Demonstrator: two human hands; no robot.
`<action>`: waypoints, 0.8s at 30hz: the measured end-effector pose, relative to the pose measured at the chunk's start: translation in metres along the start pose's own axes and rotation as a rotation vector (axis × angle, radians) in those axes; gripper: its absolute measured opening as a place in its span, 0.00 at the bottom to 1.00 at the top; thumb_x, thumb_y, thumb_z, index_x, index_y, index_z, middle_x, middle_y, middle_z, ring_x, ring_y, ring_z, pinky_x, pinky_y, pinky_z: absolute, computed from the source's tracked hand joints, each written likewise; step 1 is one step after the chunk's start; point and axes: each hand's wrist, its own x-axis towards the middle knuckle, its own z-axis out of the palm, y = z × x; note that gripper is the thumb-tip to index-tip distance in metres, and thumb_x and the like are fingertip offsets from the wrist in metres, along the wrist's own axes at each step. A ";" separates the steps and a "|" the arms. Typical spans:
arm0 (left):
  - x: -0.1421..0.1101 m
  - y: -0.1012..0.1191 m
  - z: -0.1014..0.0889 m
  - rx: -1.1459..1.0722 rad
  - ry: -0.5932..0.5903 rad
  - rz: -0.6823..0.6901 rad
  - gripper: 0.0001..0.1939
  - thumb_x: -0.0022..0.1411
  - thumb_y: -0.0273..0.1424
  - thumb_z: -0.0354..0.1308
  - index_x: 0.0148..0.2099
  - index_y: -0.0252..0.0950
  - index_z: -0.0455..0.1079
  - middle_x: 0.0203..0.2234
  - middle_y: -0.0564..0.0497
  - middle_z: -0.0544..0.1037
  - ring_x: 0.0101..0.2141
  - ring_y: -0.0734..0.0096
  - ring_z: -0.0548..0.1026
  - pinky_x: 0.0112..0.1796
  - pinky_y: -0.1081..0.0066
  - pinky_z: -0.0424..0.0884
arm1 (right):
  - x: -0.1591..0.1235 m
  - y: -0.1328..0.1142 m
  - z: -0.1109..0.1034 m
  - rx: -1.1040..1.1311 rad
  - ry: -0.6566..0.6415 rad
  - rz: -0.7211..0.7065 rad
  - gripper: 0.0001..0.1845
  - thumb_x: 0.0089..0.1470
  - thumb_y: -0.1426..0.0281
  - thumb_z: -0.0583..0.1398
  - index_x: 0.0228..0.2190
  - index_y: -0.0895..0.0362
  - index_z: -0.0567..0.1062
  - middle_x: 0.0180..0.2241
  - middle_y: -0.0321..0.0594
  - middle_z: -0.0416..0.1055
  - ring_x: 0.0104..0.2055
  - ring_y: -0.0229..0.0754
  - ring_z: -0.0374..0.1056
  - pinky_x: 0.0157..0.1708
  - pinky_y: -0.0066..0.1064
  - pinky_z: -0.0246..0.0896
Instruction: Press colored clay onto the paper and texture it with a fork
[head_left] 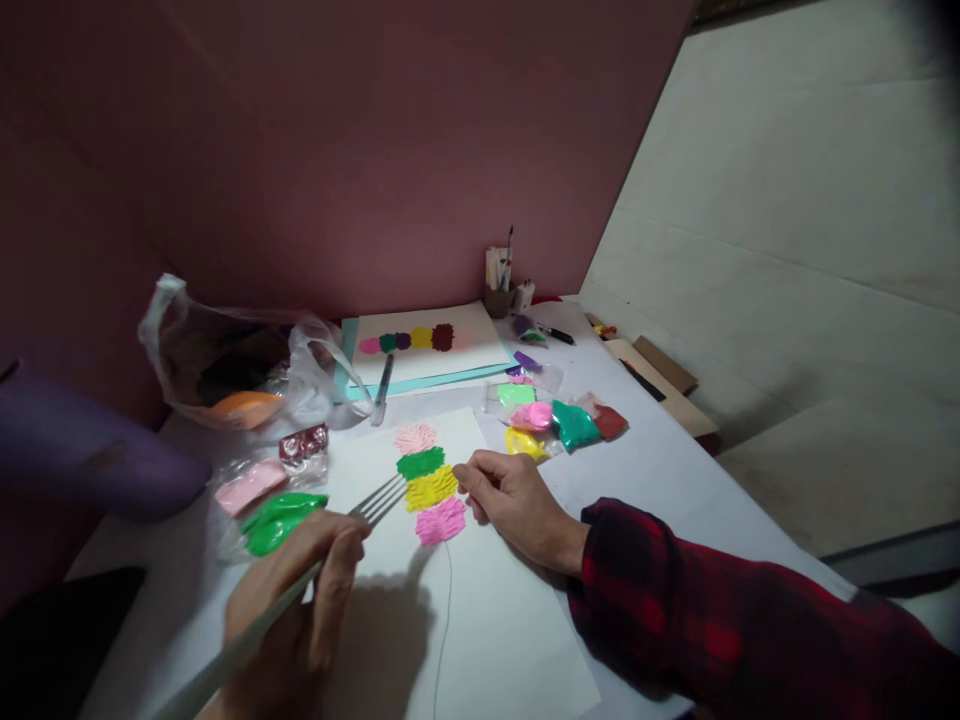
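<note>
The left hand (296, 590) has its grip closed around the handle of a metal fork (375, 504), whose tines reach up to the left edge of a column of ridged patches on a white sheet (510, 620); whether the tips touch is hard to tell. From top to bottom the column runs pale pink patch (415, 438), green patch (421, 462), yellow patch (431, 488) and bright pink patch (441, 521), with a thin drawn line (450, 600) trailing below. The right hand (521, 505) lies on the sheet with fingers curled, thumb and forefinger beside the yellow patch; I cannot tell whether its grip pinches anything. On the bench (675, 510), a glossy green packet (281, 522) lies near the left hand, and a teal packet (576, 426) lies beyond the right. Farther back, a pen (383, 388) rests beside a second sheet (375, 374) bearing a coloured row.
</note>
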 end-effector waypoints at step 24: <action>0.021 0.004 0.026 -0.293 -0.130 -0.141 0.08 0.60 0.32 0.59 0.42 0.37 0.75 0.34 0.51 0.81 0.30 0.73 0.80 0.30 0.79 0.77 | 0.000 0.000 -0.001 -0.010 0.009 -0.017 0.20 0.62 0.61 0.54 0.22 0.57 0.70 0.16 0.32 0.64 0.20 0.33 0.60 0.23 0.26 0.50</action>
